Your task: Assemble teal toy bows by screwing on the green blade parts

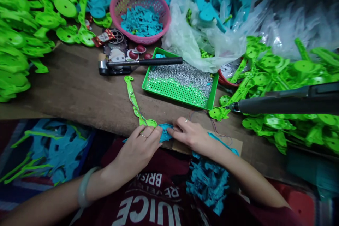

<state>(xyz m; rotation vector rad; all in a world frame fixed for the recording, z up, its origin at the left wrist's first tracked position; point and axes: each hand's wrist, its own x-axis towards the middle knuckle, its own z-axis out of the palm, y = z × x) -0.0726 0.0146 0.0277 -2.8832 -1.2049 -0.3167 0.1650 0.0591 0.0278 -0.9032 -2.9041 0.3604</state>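
Observation:
In the head view, my left hand point(140, 144) is at the table's front edge, its fingers closed on a blue plastic part point(166, 132). From the other side, my right hand point(194, 137) pinches the same part; the fingertips partly hide it. Beyond my left hand lies a long, narrow lime-green plastic part point(134, 100) with a rounded end, and a thin wire runs along it. Thin dark and reddish wires point(217, 127) trail over the tabletop past my right wrist. Under my right forearm is a piece of cardboard point(235, 145).
A green tray point(174, 98) of small screws has a hammer point(140, 62) across its corner. Behind are a pink basket point(114, 10) of blue pieces and a plastic bag point(182, 24). Lime-green parts point(16, 42) pile up left and right. A dark power screwdriver point(286, 102) juts in from the right.

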